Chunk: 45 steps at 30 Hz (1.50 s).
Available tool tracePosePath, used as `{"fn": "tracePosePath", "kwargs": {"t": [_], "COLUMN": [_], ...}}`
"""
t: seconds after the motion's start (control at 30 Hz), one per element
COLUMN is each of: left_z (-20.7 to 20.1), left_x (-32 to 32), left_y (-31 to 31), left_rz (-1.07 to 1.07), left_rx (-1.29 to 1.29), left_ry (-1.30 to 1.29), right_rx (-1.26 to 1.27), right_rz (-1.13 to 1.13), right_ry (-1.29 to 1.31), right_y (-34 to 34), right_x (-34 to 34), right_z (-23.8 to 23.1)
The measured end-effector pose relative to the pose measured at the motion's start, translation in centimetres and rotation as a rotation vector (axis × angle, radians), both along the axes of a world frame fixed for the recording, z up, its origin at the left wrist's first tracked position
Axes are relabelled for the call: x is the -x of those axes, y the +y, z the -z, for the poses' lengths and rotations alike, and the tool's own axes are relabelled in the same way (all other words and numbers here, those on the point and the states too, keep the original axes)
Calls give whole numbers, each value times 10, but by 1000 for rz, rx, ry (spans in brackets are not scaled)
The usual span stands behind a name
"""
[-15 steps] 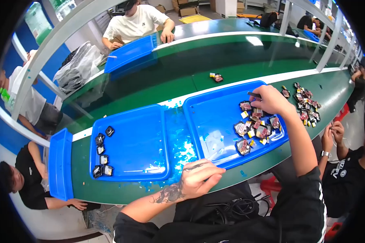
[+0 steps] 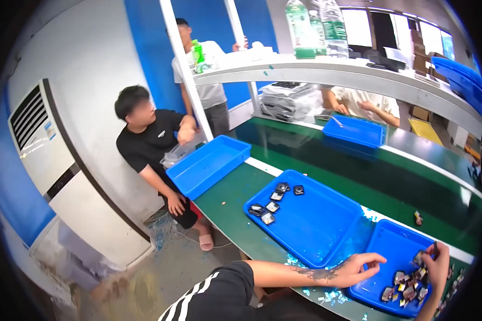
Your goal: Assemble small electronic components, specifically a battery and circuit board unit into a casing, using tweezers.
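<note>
My right hand point(image 2: 438, 267) is closed around a slim dark tool point(image 2: 435, 247), its kind too small to make out. It is over the right end of a blue tray point(image 2: 377, 243), at a cluster of small black parts point(image 2: 408, 283) with reddish and yellow bits. My left hand point(image 2: 363, 269) hovers over that tray's left edge, empty, with thumb and forefinger apart. To its left lies a second blue tray point(image 2: 321, 219), with several small black square parts point(image 2: 269, 207) gathered at its far left end.
Blue scraps point(image 2: 332, 296) litter the green bench around the trays. Another blue tray point(image 2: 209, 166) stands at the bench's left end, beside a seated person point(image 2: 155, 139). One loose part point(image 2: 418, 218) lies beyond the right tray. A white shelf point(image 2: 316, 67) with bottles spans above.
My view has swung left, bringing the seated person and the shelf into sight. My left hand's fingers have spread from a loose curl. My right hand stays at the cluster with the dark tool.
</note>
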<state>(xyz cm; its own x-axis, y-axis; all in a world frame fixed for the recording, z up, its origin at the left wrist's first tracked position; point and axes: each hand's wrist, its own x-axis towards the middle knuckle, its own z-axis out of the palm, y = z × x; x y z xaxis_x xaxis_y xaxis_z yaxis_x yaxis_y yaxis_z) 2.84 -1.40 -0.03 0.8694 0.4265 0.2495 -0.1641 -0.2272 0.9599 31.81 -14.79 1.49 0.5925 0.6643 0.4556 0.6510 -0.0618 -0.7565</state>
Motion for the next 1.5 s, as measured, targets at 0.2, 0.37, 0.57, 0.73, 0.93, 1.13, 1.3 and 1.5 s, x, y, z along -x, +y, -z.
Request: {"fn": "tracePosePath", "kwargs": {"t": [0.2,0.37,0.57,0.73,0.93,1.13,1.3,1.5], "left_z": [-24,-27,-13,-22,-3,10,5,1], "left_x": [18,2,1,4,19,-7,-5,12], "left_y": [47,44,42,42,45,23,22,37], "left_rz": [156,298,235,161,125,219,162,-15], "left_rx": [576,826,1032,1139,1057,990,812,670], "left_ry": [197,163,-27,-238,-443,-410,-365,-302], "right_rx": [430,450,246,212,18,-75,-23,40], "right_rz": [-783,-776,-496,-490,-352,-202,-203,-374], "right_ry": [171,127,476,486,139,-324,-86,279], "right_y": [79,98,81,69,90,61,55,80], "right_x": [101,111,115,132,154,164,142,156], "right_z": [-86,-80,-50,-33,-7,-12,8,-15]}}
